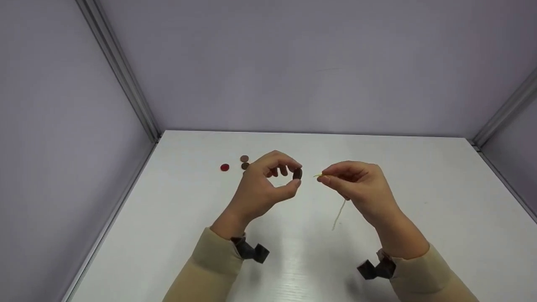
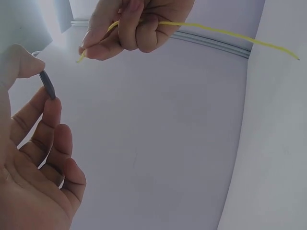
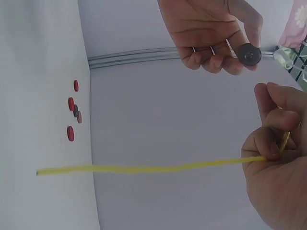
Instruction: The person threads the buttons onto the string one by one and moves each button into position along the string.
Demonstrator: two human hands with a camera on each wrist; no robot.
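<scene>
My left hand [image 1: 277, 178] is raised above the white table [image 1: 419, 176] and pinches a dark button [image 1: 297, 173] between thumb and forefinger; the same button [image 3: 249, 54] shows its flat face in the right wrist view and its thin edge [image 2: 47, 84] in the left wrist view. A short gap to the right, my right hand [image 1: 352, 180] pinches the end of a yellow cord [image 1: 339, 214], whose tip pokes out toward the button. The rest of the cord [image 3: 144, 168] hangs loose below the hand. In the left wrist view the cord [image 2: 225, 33] trails from the right hand [image 2: 129, 28].
Several small buttons lie on the table at the back left: a red one [image 1: 225, 167] and brown ones [image 1: 244, 158], seen as a cluster [image 3: 73, 112] in the right wrist view. Grey walls with metal corner rails [image 1: 121, 71] enclose the table on three sides.
</scene>
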